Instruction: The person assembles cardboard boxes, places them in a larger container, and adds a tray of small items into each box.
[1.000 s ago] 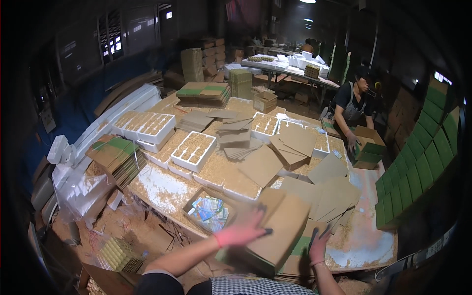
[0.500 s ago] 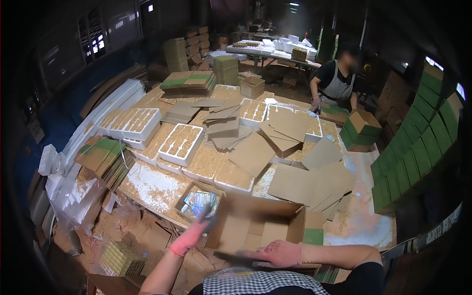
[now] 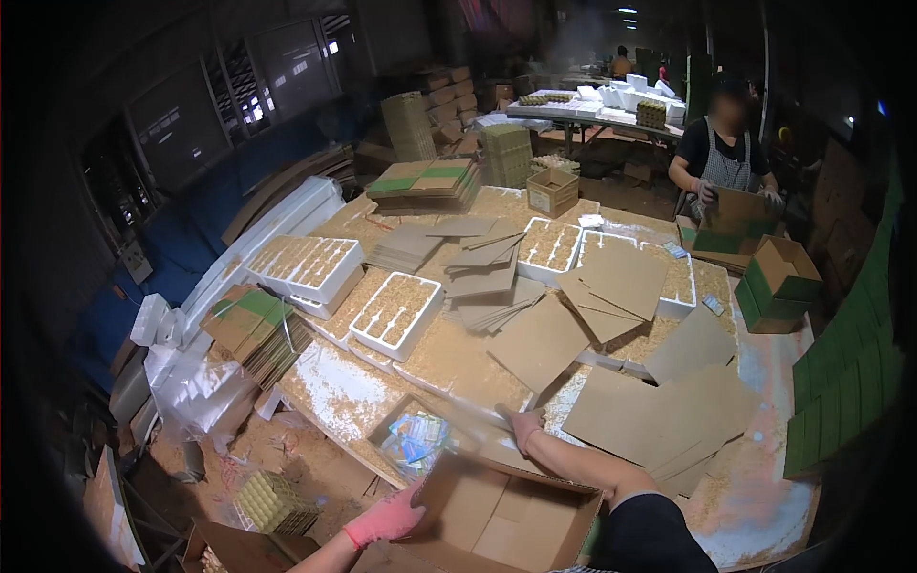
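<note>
The left hand [image 3: 387, 520], in a pink glove, is gripping the left wall of an open brown cardboard box [image 3: 501, 516] sitting at the near edge of the long work table [image 3: 764, 497]. Just left of the box, a clear bag of small packets [image 3: 414, 442] is lying. The right hand [image 3: 525, 427] is reaching past the box's far rim, fingers curled loosely, resting on a white foam tray [image 3: 458, 382]; whether it is gripping is unclear.
</note>
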A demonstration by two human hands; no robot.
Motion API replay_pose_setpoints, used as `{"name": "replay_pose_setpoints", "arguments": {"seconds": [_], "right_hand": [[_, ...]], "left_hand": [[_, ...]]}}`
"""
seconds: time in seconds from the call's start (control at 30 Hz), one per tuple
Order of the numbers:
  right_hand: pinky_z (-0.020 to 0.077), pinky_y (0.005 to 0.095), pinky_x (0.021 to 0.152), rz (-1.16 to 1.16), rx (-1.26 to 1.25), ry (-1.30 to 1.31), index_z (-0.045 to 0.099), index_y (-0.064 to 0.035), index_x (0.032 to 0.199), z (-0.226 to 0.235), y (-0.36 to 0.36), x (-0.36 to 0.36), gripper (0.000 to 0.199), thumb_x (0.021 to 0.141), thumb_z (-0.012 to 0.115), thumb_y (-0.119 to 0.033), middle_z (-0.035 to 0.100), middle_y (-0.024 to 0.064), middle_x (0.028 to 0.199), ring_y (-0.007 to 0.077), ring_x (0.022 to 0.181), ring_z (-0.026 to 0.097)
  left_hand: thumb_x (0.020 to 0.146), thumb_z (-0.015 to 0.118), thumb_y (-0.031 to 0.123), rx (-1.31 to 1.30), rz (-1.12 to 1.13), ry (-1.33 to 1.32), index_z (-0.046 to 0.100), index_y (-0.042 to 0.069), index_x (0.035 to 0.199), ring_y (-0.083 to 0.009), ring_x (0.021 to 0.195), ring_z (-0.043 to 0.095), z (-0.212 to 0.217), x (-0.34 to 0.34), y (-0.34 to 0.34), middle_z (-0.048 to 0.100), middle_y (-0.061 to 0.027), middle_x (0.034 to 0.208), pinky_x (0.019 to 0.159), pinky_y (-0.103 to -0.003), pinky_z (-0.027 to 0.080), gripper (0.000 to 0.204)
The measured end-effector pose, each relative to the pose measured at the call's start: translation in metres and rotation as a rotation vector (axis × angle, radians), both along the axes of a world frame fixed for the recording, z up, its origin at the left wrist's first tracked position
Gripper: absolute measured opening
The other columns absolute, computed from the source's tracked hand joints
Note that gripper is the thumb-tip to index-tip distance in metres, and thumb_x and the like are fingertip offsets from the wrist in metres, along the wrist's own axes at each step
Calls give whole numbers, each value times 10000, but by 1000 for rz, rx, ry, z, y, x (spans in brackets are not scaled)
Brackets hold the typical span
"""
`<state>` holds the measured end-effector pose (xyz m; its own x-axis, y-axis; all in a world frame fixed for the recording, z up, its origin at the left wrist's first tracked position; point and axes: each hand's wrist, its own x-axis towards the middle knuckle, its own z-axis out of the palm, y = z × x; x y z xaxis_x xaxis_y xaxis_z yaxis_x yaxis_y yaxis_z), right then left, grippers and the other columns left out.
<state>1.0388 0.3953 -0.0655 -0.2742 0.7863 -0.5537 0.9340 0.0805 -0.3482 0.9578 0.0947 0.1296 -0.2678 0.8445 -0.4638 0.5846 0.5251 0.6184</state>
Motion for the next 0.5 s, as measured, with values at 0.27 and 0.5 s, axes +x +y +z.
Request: {"name": "replay_pose_setpoints", "arguments": {"seconds": [0.27, 0.5], "right_hand": [[548, 333, 795, -126, -437, 1163, 616, 1, 1174, 62, 42, 121, 402, 925, 588, -314, 663, 102, 1040, 199, 931, 644], [504, 275, 868, -251, -341, 1073, 629, 15, 1146, 330, -36, 280, 352, 884, 660, -217, 658, 71, 1058, 152, 967, 632]], "left_hand": [[878, 502, 112, 49, 111, -188, 251, 27, 1497, -304, 1229, 520, 3, 5, 6, 506, -214, 1368, 1027, -355, 401, 674], [947, 573, 161, 333, 181, -897, 371, 24, 1439, -161, 1088, 548, -13, 11, 53, 570, -82, 1256, 946, -292, 460, 549]]}}
